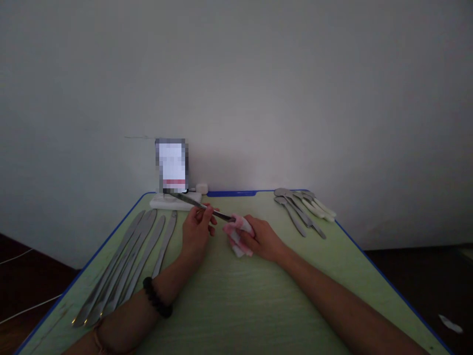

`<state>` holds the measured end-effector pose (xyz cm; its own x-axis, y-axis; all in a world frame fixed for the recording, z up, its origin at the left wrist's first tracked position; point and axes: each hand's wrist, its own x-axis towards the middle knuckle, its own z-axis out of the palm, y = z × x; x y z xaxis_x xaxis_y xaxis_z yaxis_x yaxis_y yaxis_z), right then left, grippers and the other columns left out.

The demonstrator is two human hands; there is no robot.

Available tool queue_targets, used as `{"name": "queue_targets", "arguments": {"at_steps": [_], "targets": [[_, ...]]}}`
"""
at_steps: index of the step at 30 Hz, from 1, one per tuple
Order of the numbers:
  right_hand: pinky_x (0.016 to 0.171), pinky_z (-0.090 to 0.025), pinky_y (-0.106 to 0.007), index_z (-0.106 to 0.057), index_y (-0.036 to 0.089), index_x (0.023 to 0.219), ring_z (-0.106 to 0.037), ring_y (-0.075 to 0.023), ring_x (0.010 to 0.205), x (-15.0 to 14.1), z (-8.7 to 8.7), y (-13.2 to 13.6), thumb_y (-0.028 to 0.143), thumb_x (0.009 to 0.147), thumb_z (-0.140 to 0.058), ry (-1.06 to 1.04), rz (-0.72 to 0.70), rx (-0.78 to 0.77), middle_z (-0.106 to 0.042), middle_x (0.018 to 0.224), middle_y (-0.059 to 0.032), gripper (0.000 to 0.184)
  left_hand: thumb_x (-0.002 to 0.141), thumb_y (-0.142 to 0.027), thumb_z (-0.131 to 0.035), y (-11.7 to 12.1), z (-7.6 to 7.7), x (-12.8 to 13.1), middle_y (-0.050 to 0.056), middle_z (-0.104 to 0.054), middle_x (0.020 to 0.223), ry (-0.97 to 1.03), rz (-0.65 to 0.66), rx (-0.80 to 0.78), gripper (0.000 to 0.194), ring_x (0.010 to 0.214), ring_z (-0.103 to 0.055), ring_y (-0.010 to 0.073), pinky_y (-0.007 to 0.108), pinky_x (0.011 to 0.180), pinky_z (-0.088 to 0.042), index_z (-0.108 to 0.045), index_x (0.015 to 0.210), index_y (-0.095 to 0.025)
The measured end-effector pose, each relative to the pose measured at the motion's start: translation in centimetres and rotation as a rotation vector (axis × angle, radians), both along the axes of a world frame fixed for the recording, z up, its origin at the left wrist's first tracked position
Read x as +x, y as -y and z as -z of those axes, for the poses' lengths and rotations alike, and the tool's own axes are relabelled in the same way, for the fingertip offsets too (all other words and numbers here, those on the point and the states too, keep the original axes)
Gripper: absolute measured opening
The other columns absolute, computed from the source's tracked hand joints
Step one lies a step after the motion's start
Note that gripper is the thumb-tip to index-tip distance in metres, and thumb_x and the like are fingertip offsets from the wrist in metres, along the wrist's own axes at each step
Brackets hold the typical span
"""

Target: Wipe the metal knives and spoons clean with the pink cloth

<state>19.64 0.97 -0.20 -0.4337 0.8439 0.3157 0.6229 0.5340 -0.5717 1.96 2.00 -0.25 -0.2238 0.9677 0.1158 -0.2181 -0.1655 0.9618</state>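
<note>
My left hand [198,228] pinches a metal table knife [192,201] near its middle, holding it above the table. The knife slants from upper left down to the right. My right hand [264,237] grips a pink and white cloth [238,235], which is wrapped around the knife's lower right end and hides it. On the left side of the table several metal knives [148,254] lie roughly side by side, partly covered by my left forearm.
At the back right lies a group of spoons [293,214] and other cutlery with white handles [314,207]. A lit, blurred screen [172,165] stands behind a white power strip [175,201] at the back left. A white plug [202,188] sits beside it, near the wall.
</note>
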Motion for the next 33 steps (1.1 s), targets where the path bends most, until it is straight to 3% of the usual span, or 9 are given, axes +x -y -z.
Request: {"name": "queue_targets", "arguments": {"at_steps": [4, 16, 28, 33], "targets": [[0.055, -0.032, -0.023, -0.049, 0.019, 0.076, -0.045, -0.0124, 0.057, -0.06, -0.07, 0.06, 0.02, 0.077, -0.046, 0.037, -0.01, 0.022, -0.05, 0.063, 0.0016, 0.004, 0.072, -0.042, -0.064, 0.11, -0.1, 0.22, 0.002, -0.064, 0.08, -0.016, 0.045, 0.013, 0.033, 0.045, -0.048, 0.0063, 0.015, 0.033, -0.037, -0.049, 0.089, -0.017], [0.063, -0.037, -0.025, -0.054, 0.018, 0.089, -0.05, -0.0147, 0.066, 0.03, 0.18, -0.14, 0.015, 0.072, -0.048, -0.002, -0.004, 0.052, -0.057, 0.075, -0.0017, 0.018, 0.069, -0.044, -0.065, 0.05, 0.59, 0.45, -0.004, -0.056, 0.071, -0.109, 0.161, -0.055, 0.039, 0.041, -0.048, 0.0058, 0.014, 0.032, -0.034, -0.046, 0.092, -0.018], [0.055, -0.035, -0.022, -0.054, 0.017, 0.089, -0.047, -0.0115, 0.056, 0.29, 0.25, -0.33, 0.017, 0.078, -0.042, -0.116, 0.077, 0.001, -0.054, 0.066, 0.0015, 0.017, 0.079, -0.044, -0.057, 0.3, 0.03, 0.22, -0.011, -0.041, 0.05, -0.062, 0.063, 0.028, 0.026, 0.036, -0.039, 0.0041, 0.012, 0.032, -0.028, -0.045, 0.08, -0.02], [0.055, -0.036, -0.022, -0.055, 0.016, 0.098, -0.048, -0.0116, 0.056, 0.29, 0.13, -0.29, 0.019, 0.081, -0.041, -0.149, 0.082, -0.012, -0.056, 0.067, 0.0007, 0.022, 0.074, -0.042, -0.062, 0.24, 0.36, 0.32, -0.005, -0.056, 0.073, -0.097, 0.153, -0.014, 0.03, 0.04, -0.045, 0.0041, 0.015, 0.032, -0.032, -0.048, 0.089, -0.02]]}}
